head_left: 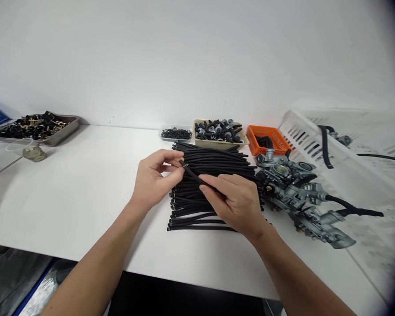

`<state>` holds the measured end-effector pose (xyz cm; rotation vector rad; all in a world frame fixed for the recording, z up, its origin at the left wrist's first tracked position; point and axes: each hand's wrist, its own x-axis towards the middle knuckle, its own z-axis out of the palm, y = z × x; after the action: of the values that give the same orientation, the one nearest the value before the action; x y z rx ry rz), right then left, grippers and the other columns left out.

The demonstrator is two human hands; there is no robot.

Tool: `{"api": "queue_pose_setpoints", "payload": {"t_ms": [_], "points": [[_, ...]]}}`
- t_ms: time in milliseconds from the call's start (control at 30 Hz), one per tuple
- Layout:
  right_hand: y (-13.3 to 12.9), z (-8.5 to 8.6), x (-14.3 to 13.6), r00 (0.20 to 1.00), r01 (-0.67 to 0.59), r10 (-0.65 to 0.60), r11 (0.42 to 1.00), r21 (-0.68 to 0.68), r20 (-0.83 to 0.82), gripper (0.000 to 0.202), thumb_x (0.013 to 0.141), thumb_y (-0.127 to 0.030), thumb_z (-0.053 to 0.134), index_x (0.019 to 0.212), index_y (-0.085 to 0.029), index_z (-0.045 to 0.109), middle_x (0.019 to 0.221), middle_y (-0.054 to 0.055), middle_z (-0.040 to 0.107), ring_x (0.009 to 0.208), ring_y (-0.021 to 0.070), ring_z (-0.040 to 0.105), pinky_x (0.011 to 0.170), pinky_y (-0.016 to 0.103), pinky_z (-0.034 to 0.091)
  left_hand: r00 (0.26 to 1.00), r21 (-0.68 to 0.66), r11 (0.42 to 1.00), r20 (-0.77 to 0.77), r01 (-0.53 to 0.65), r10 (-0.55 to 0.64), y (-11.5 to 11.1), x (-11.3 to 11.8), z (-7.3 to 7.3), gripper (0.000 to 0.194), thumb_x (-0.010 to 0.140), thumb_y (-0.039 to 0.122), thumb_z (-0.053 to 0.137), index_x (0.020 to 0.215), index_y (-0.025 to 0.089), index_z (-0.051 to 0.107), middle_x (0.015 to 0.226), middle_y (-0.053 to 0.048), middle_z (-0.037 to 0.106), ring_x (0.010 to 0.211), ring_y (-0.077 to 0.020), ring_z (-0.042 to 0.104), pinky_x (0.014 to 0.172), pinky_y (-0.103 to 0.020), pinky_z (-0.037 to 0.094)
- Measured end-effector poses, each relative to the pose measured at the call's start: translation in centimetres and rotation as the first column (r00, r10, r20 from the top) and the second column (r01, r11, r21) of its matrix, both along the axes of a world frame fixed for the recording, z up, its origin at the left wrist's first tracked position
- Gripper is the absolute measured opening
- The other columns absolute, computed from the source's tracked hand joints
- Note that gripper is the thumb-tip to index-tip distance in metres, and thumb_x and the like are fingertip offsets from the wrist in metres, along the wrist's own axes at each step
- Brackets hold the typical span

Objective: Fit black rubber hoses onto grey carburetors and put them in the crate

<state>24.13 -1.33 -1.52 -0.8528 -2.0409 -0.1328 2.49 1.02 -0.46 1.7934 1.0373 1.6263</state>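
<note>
A black rubber hose point(192, 174) slants between my hands, over a layer of similar hoses. My right hand point(235, 199) grips it partway along, thumb and forefinger pressed around it. At its upper left end, my left hand point(159, 175) is closed in a pinch where a small silver wire clip point(185, 165) sits around the hose. Part of that clip is hidden by the fingers. Beneath lie many black hoses point(200, 220) side by side on the white table, several with small wire clips at their left ends.
Behind the hoses stand a clear tray of black rings point(176, 133), a beige bin point(217, 144) of black and silver parts and an orange basket point(276, 134). Metal carburetors point(311, 193) and a white basket point(304, 125) crowd the right. A metal tray point(64, 134) holds small parts at far left.
</note>
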Motion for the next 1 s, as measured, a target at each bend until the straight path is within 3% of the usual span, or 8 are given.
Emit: {"api": "queue_pose_setpoints", "payload": {"t_ms": [133, 267, 400, 767, 1000], "points": [[0.2, 0.3, 0.4, 1.000, -0.005, 0.005, 1.000, 0.016, 0.013, 0.017, 0.104, -0.022, 0.067, 0.109, -0.016, 0.082, 0.061, -0.005, 0.057, 0.054, 0.0101, 0.047, 0.058, 0.028, 0.036, 0.958, -0.262, 0.923, 0.129, 0.281, -0.255, 0.2, -0.7, 0.0, 0.025, 0.081, 0.018, 0.077, 0.105, 0.024, 0.083, 0.087, -0.006, 0.077, 0.074, -0.0148, 0.070, 0.060, -0.027, 0.060], [0.3, 0.3, 0.5, 1.000, -0.023, 0.023, 0.999, 0.029, 0.000, 0.016, 0.102, -0.020, 0.069, 0.109, -0.014, 0.082, 0.061, -0.005, 0.055, 0.053, 0.0101, 0.045, 0.058, 0.029, 0.034, 0.908, -0.325, 0.848, 0.190, 0.418, -0.374, 0.5, -1.4, 0.1, 0.015, 0.080, 0.022, 0.081, 0.095, 0.025, 0.083, 0.076, -0.002, 0.070, 0.064, -0.0126, 0.063, 0.058, -0.027, 0.056], [0.3, 0.2, 0.5, 0.999, -0.030, 0.030, 0.999, 0.033, -0.012, 0.016, 0.102, -0.020, 0.068, 0.107, -0.013, 0.083, 0.060, -0.005, 0.053, 0.053, 0.0103, 0.044, 0.058, 0.029, 0.035, 0.874, -0.377, 0.789, 0.229, 0.485, -0.429, 0.6, -1.8, 0.2, 0.020, 0.077, 0.033, 0.089, 0.091, 0.023, 0.079, 0.066, 0.001, 0.061, 0.056, -0.0108, 0.054, 0.051, -0.026, 0.049], [0.3, 0.2, 0.4, 1.000, -0.010, 0.011, 1.000, 0.022, -0.020, 0.018, 0.104, -0.022, 0.066, 0.109, -0.016, 0.082, 0.062, -0.004, 0.057, 0.055, 0.0101, 0.048, 0.059, 0.028, 0.037, 0.921, -0.256, 0.885, 0.134, 0.389, -0.366, 0.7, -1.8, -0.2, 0.023, 0.080, 0.044, 0.090, 0.090, 0.026, 0.079, 0.068, 0.000, 0.058, 0.058, -0.0115, 0.047, 0.051, -0.028, 0.040], [0.3, 0.3, 0.4, 1.000, -0.002, 0.002, 1.000, 0.025, -0.021, 0.019, 0.105, -0.023, 0.065, 0.110, -0.017, 0.082, 0.063, -0.004, 0.061, 0.055, 0.0099, 0.049, 0.059, 0.028, 0.037, 0.915, -0.254, 0.880, 0.071, 0.401, -0.397, 0.7, -2.0, -0.2, 0.020, 0.089, 0.044, 0.082, 0.102, 0.028, 0.083, 0.078, -0.004, 0.070, 0.066, -0.0145, 0.062, 0.059, -0.031, 0.054]]}}
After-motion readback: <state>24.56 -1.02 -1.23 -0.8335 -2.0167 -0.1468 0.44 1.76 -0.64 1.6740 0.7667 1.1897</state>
